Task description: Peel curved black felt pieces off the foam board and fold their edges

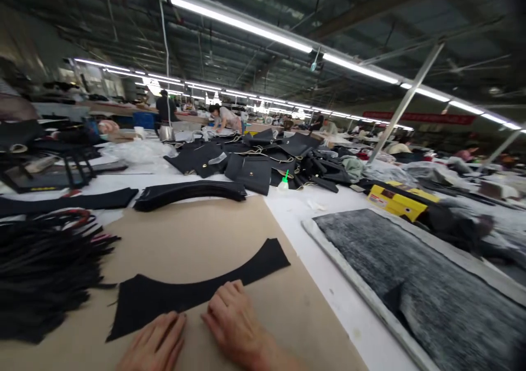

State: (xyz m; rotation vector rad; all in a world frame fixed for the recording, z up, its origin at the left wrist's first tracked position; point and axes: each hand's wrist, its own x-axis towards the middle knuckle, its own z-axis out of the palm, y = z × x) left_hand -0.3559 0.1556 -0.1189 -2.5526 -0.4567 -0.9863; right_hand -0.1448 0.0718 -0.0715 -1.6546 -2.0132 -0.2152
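Note:
A curved black strip of fabric or leather [181,294] lies flat on brown board before me, wide at its left end and with a concave far edge. My left hand [158,341] rests at its near edge, left of the middle; the fingers are stretched out side by side, holding nothing visible. Further right, my right hand [232,319] has curled fingers closed at the same near edge, the tips on the strip and the thumb pointing left. What lies beneath the right palm is hidden.
Black strips [45,267] are heaped at left. Curved black pieces [189,194] are stacked behind the brown board [197,223]. Beyond lie black panels [250,171] and a green-tipped bottle [284,182]. At right are a grey mottled slab [394,261] and a yellow box [396,202]. People work farther back.

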